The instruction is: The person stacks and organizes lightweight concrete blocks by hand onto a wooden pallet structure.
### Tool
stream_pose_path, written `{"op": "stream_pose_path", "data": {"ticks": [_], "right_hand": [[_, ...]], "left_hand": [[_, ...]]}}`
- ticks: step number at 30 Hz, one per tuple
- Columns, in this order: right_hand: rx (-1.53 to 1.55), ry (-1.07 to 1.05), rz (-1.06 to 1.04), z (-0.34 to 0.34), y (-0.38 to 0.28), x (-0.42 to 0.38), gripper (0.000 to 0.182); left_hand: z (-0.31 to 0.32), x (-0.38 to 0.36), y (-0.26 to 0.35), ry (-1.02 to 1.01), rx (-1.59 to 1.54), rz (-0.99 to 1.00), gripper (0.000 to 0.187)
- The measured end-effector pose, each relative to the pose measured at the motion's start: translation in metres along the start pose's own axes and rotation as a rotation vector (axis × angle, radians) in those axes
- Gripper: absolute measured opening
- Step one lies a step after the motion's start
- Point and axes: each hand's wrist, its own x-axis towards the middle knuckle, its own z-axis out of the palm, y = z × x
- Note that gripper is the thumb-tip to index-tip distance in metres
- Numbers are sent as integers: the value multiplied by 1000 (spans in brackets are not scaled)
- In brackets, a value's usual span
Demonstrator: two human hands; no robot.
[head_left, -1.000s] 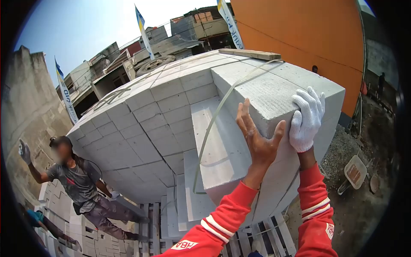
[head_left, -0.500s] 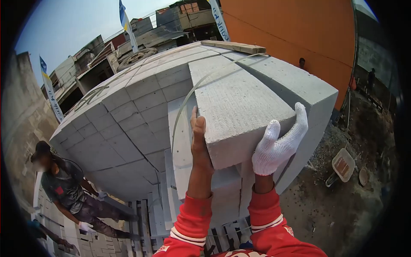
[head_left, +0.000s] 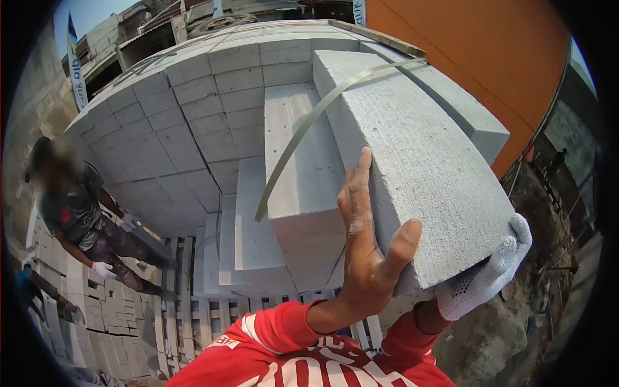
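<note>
A long grey aerated concrete block (head_left: 425,168) juts out toward me from the top of the stack, its near end over my forearms. My bare left hand (head_left: 371,251) lies against its left side and near end, fingers stretched along the side, thumb apart. Wearing a white knit glove, my right hand (head_left: 487,277) grips the near right corner from beneath, part of its fingers hidden under the block. The block's far end still lies between neighbouring blocks. A pale green plastic strap (head_left: 300,138) arcs across it and hangs loose on the left.
Blocks in a tall stack (head_left: 193,116) rise ahead and left, stepping down to a wooden pallet (head_left: 187,284). A co-worker (head_left: 80,213) in white gloves stands at left. A wooden plank (head_left: 380,39) lies atop the stack near an orange wall (head_left: 477,71). Rough ground drops away at right.
The block has come closer to me and to the right. My left hand has turned its thumb over the near end; my right hand has slid lower under the corner. The view has tilted down.
</note>
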Motion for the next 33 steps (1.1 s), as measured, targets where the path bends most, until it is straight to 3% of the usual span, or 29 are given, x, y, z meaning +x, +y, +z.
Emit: {"op": "stream_pose_path", "data": {"ticks": [4,7,10,12,13,15,17,20,23,25,27,29,31,33], "right_hand": [[-74,99,21,-13,-8,0,60],[-144,196,46,-15,-3,2,70],[-206,130,42,-27,4,2,69],[-88,92,82,-25,0,1,62],[-63,114,56,-28,5,-1,62],[-62,73,5,-41,25,-8,66],[10,80,-4,-49,38,-18,68],[110,54,27,-61,57,-29,72],[151,58,186,-82,67,-50,78],[452,11,833,-113,73,-53,80],[540,-109,847,-112,76,-40,79],[649,-11,877,-122,98,-46,80],[594,-167,789,-146,133,-71,75],[675,-295,911,-159,145,-101,78]], "left_hand": [[-5,1,3,-37,183,-34,98],[-39,57,-21,42,-83,-256,102],[-81,131,-60,-8,77,-334,107],[-90,174,-78,-10,102,-603,110],[-93,189,-71,-158,-22,-623,108],[-78,208,-63,-100,-141,-415,101],[-67,227,-58,-103,-140,-334,99],[-58,249,-61,-138,-231,-207,72],[-65,238,-51,-140,-312,-143,69],[-67,212,-37,-56,-304,-140,70],[-65,179,-27,95,-233,30,76],[-63,136,-9,143,-114,197,90],[-71,90,9,174,12,294,104],[-99,55,7,257,173,356,115]]}}
